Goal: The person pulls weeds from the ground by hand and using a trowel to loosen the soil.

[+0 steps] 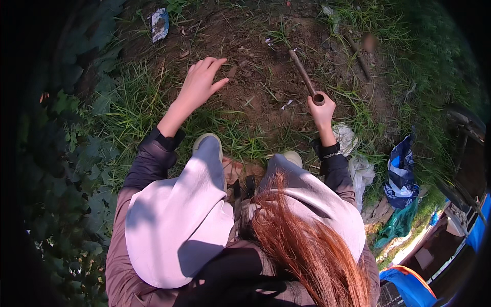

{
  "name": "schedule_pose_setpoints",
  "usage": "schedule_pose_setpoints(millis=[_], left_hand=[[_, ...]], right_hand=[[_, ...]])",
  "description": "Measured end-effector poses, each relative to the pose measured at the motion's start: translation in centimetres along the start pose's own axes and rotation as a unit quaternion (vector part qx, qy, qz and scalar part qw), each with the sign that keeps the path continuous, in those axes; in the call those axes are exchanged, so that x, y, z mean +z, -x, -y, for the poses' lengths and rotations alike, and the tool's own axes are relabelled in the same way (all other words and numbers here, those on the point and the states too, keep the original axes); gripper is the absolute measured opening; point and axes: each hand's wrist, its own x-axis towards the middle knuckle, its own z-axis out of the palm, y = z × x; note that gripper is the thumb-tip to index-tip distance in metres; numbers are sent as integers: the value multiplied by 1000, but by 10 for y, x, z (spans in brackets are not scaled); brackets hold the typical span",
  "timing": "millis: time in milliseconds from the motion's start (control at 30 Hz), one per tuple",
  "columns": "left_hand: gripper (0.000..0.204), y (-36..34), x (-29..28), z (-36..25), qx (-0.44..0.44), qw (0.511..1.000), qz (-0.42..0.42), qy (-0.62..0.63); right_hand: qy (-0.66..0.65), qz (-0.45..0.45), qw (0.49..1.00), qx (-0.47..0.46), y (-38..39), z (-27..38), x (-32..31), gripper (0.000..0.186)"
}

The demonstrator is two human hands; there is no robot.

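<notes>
My right hand (322,111) is wrapped round the near end of a brown metal tool with a hollow, tube-like handle (304,72). The handle's round open end faces up at the fist, and the narrow far end points away and slightly left, near the soil. What tip it has there is too small to tell. Over the grass edge on the left, my left hand (201,82) holds nothing, its fingers stretched out and the thumb apart. Between the hands lies a patch of bare brown soil (255,82) with grass tufts and small white scraps.
Torn blue-and-white packaging (159,24) lies at the far left. A stick (359,57) rests at the far right. Clear plastic bags (361,174), a dark blue bag (401,171) and green netting (399,225) lie to my right. Leafy plants (66,169) fill the left side.
</notes>
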Motion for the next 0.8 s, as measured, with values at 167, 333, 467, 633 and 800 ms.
schedule_pose_setpoints(millis=[167, 333, 467, 633, 800], left_hand=[[57, -35, 13, -14, 140, 982, -13, -126], [57, -68, 55, 10, 267, 937, 8, -224], [40, -62, 61, 24, 220, 947, 21, -231], [10, -56, 60, 40, 194, 967, 58, -156], [6, -48, 47, 34, 187, 979, -21, -77]], right_hand=[[11, 70, 997, -33, 41, 30, -1, 24], [20, 114, 993, -40, 60, 45, -7, 23], [11, 122, 992, -34, 64, 52, -14, 23], [15, 142, 990, -10, 62, 50, -19, 24], [31, 123, 992, -14, 61, 47, -22, 23]])
